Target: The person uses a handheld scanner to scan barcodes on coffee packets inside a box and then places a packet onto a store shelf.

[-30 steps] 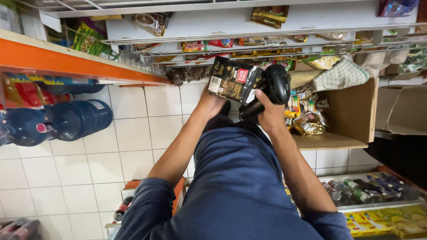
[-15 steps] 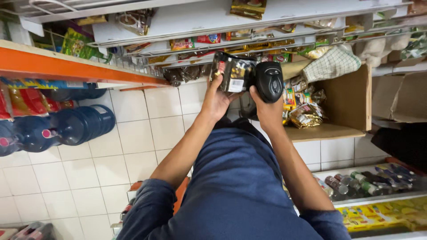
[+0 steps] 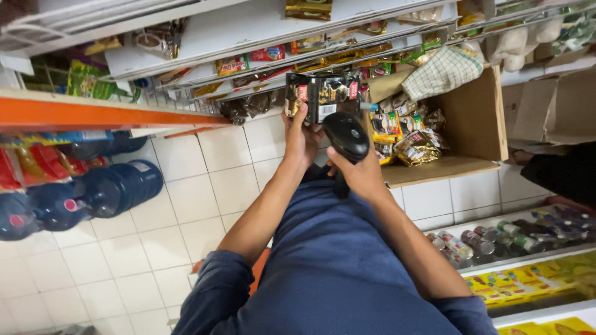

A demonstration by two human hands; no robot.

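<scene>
Head view: white tiled floor (image 3: 186, 192), stocked shelves (image 3: 261, 31).

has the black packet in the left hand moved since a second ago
Cannot tell: the black packet sits about as near the cardboard box as before; the camera itself shifted.

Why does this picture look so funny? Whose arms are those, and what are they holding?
The camera sits on a person's head and looks down, so you see their own arms and blue shirt. The left hand holds a black snack packet in its grip. The right hand holds a black handheld scanner right beside the packet. Behind is an open cardboard box full of shiny packets, and shelves with more snacks. Big blue water bottles lie under an orange shelf, above the white tiled floor.
</scene>
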